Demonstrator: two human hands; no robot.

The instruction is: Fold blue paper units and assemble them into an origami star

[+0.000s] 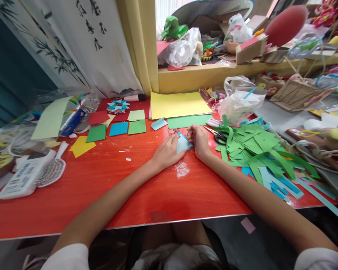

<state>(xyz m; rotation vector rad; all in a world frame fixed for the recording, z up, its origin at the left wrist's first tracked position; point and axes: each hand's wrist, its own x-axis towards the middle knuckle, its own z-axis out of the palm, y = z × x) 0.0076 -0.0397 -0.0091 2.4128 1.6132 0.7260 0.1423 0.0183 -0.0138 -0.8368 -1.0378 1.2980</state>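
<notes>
A small piece of light blue paper, apparently folded, with a darker blue strip along its upper edge, lies on the red table in front of me. My left hand holds its left side, fingers at the top and thumb across the bottom. At the paper's right edge, my right hand has its fingers curled; what lies between them is hidden. Another light blue paper piece rests just beyond my left hand. A green sheet and a stack of yellow paper are farther back.
Black-handled scissors lie beside a heap of green paper scraps and blue strips at right. Green, blue and yellow paper squares sit at left. Farther left are a hairbrush and a white box. The table's front edge is near me.
</notes>
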